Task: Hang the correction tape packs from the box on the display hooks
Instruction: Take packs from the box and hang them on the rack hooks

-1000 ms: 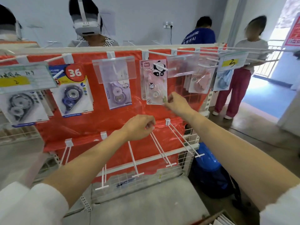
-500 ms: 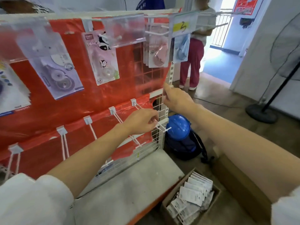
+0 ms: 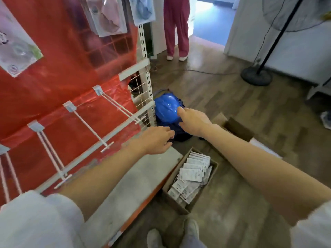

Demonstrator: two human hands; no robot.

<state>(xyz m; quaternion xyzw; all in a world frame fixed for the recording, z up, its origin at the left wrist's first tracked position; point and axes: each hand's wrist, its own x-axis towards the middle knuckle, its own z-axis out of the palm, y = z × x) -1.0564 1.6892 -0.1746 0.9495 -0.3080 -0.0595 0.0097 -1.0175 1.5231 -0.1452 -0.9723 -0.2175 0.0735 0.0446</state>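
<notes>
Our left hand (image 3: 157, 139) reaches out over the corner of the grey shelf (image 3: 136, 183), fingers loosely bent and holding nothing. Our right hand (image 3: 194, 121) is stretched further ahead, fingers relaxed and slightly spread, also empty; in the picture it overlaps the blue helmet (image 3: 166, 110), though we cannot tell whether it touches it. Both forearms are bare, with white sleeves at the bottom edges.

Below and between our arms, the box (image 3: 180, 204) sits on the floor just beside the shelf's orange edge. The packs (image 3: 192, 174) lie inside it in a loose heap, white backs up.

To our left, white hooks (image 3: 121, 109) jut from the red display panel (image 3: 59, 86) in a lower row; those we see bear nothing. Higher on the panel hang packs of tape: a panda one (image 3: 16, 51), a pink one (image 3: 109, 20) and a blue one (image 3: 142, 9), all blurred.

The helmet rests on a dark bag (image 3: 179, 134) on the floor by the display's upright. Beyond, a person in magenta trousers (image 3: 176, 27) stands near a doorway, and a fan stand (image 3: 256, 76) is at the right. Our shoes (image 3: 191, 231) show at the bottom.
</notes>
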